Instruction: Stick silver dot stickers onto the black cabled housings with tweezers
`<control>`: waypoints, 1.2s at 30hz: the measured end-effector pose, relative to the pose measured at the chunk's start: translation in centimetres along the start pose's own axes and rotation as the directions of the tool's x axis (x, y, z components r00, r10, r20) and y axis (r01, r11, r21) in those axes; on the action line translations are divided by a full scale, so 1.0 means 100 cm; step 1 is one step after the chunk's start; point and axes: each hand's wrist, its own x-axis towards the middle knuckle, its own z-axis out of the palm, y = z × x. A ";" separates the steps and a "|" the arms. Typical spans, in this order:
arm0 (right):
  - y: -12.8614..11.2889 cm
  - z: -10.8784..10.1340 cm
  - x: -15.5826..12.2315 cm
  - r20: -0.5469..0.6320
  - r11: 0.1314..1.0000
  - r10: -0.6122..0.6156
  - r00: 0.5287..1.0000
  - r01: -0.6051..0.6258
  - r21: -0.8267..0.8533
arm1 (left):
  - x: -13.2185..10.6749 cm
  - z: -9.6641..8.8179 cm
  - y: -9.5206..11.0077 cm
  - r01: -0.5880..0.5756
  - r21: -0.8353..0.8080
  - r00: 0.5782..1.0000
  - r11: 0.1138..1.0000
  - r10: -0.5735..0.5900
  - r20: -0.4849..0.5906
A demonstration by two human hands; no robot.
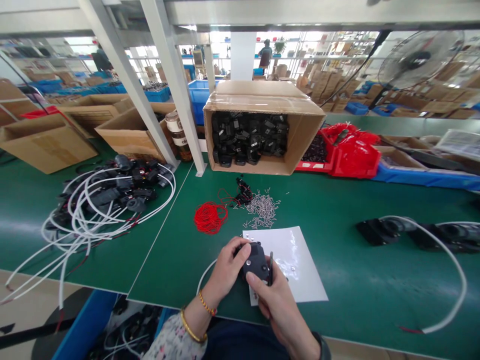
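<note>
Holding black housing [257,256] over left edge of white sheet [312,290], closed on it from both sides with left grip [227,267] and right grip [276,291]. Apparently carrying dark slim tool [271,267] in right grip too. Should handle light and stiff, likely moulded plastic, a bit slick, not very fragile. Best taken by side edges, clear of white cable [203,274] left of sheet; can't make out any joint to housing. Looks matte, blocky, round-cornered, with bright round spot on upper face.

Fan [418,62] at right, plant [279,46] and pillar [242,56] behind
</note>
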 end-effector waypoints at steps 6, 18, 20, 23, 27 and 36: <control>-0.001 -0.006 0.001 0.052 0.998 0.027 0.998 -0.024 -0.062 | 0.003 -0.001 0.003 0.004 0.021 1.000 1.000 -0.005 0.019; -0.055 -0.013 0.020 0.761 -0.129 -0.233 0.605 0.757 -0.641 | -0.058 -0.031 -0.019 0.099 0.171 0.959 0.980 -0.048 -0.278; -0.055 -0.006 0.025 0.872 -0.394 -0.184 0.454 0.778 -0.489 | -0.052 -0.028 -0.013 0.130 0.050 0.958 0.990 -0.112 -0.264; -0.050 -0.005 0.031 0.919 -0.513 -0.166 0.358 0.765 -0.390 | -0.043 -0.023 -0.003 0.152 0.043 0.961 0.987 -0.138 -0.240; -0.049 -0.036 0.049 0.820 -0.317 -0.206 0.534 0.757 -0.572 | -0.040 -0.025 -0.010 0.111 0.290 0.944 0.950 -0.010 -0.329; -0.082 -0.091 0.155 0.330 -0.181 -0.431 0.839 0.278 -0.943 | -0.016 -0.005 -0.018 -0.069 0.474 0.991 0.878 0.116 -0.072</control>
